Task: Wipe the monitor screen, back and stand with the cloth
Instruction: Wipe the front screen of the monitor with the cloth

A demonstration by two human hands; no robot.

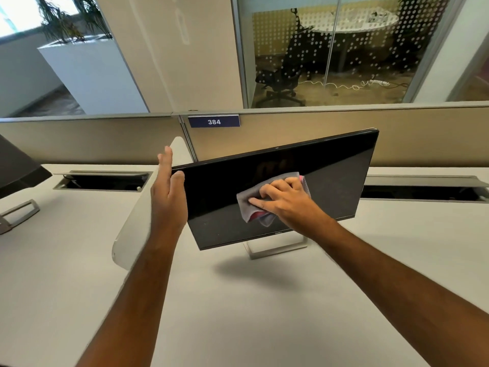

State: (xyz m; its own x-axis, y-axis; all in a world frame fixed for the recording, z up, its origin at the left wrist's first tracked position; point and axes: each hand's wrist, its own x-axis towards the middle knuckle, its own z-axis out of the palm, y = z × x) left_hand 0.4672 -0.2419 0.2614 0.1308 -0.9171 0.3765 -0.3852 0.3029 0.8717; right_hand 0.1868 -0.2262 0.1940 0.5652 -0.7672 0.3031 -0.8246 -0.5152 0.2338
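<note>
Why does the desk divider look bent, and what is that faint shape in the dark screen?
Head view: the wide-angle lens bows straight edges like the divider; the glossy monitor mirrors a dim reflection above the cloth under the right hand; a soft shadow lies on the desk beneath.

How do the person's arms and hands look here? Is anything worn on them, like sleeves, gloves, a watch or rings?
Both forearms are bare as far as the picture shows; no sleeves are in view. The left hand and the right hand have no gloves. No watch, bracelet or ring shows on either.
</note>
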